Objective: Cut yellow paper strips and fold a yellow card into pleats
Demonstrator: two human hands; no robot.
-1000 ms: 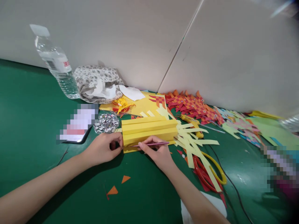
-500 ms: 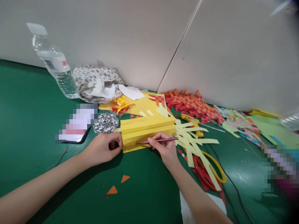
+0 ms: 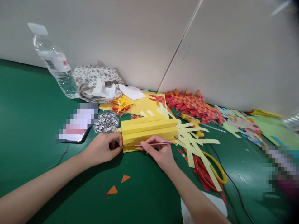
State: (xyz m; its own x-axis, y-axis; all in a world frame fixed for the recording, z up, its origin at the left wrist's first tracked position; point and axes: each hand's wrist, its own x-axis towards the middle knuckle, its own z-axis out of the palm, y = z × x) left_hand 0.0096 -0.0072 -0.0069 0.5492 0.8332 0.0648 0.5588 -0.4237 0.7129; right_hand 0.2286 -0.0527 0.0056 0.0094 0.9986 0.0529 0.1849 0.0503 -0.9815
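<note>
A yellow pleated sheet of paper (image 3: 149,129) lies in front of me with its folds running left to right. At its left edge, my left hand (image 3: 108,147) pinches the paper between thumb and fingers. My right hand (image 3: 158,152) is closed around a thin pinkish-purple stick (image 3: 161,143), like a slim pen. The stick's tip lies along the lowest fold, left of my right fingers. Pale yellow paper strips (image 3: 193,140) fan out just right of the sheet. Orange paper scraps (image 3: 113,189) lie on the green table below.
Behind on the left stand a water bottle (image 3: 56,65) and a patterned cloth bag (image 3: 97,82). A phone (image 3: 78,124) and a dish of googly eyes (image 3: 106,122) are left of the paper. Woven red-orange paper fish (image 3: 189,104), a yellow glue gun (image 3: 198,132) and red-handled scissors (image 3: 203,174) lie right.
My right hand has slid left along the lowest fold with the stick, its tip now nearer my left hand. My left hand stays at the paper's left edge.
</note>
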